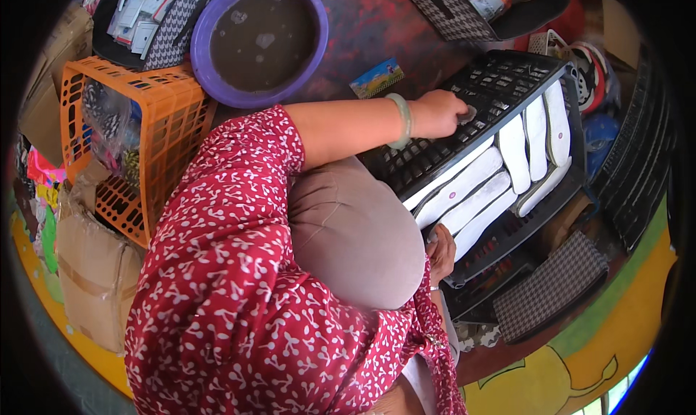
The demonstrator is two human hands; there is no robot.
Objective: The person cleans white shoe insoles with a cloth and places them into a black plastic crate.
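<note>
A black plastic basket [407, 161] is tipped on its side at the right, its perforated wall facing up. Long white insole-like pieces [464, 187] with dark edges lie packed inside it. My left hand [437, 114], with a pale green bangle at the wrist, reaches across to this wall. Its fingers are closed on a small grey wad [468, 115] pressed against the slats; its material is unclear. My right hand [441, 254] is at the basket's near lower corner, fingers bent around the rim beside the white pieces. Part of that hand is hidden behind my knee.
A purple basin [319, 31] of murky water stands at the far left. Beside it are an orange basket [156, 154] with bagged goods and a cardboard box [94, 270]. Checked bins [446, 13] stand at the far side; another checked bin [551, 284] lies at the right. A coloured card [377, 78] lies near the basin.
</note>
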